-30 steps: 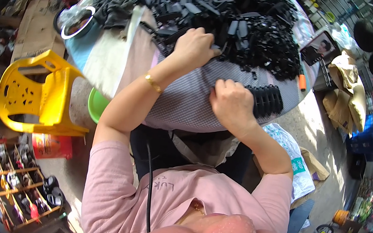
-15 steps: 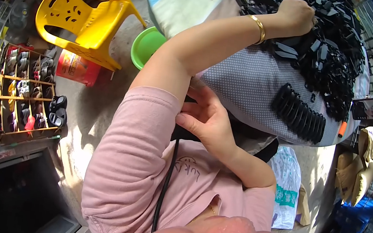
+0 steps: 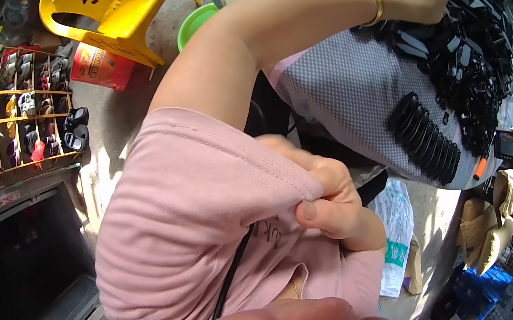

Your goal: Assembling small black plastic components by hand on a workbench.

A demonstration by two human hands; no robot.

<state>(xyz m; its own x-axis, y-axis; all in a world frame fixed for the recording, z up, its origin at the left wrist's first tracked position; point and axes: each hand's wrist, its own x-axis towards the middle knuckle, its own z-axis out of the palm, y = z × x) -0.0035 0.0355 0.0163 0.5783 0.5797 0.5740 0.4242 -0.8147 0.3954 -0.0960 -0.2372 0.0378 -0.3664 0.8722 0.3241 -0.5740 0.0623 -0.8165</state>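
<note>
Right hand [image 3: 336, 203] pinches the pink sleeve [image 3: 223, 165], can't tell on the left hand [image 3: 421, 5] at 1 o'clock, green lettering [image 3: 395, 253] on white bag [image 3: 392, 213] at 4.

- Grey dotted table cover [image 3: 345, 74], black clip row [image 3: 426, 139] on it
- Black pieces [image 3: 475, 72] heaped beyond clip row
- Orange handle [image 3: 480, 168] right of clip row, at edge

Fisheye head view faces downward.

Bright sunlight dapples the shaded floor [image 3: 100, 165], and fisheye distortion bends edges near the black rim.
</note>
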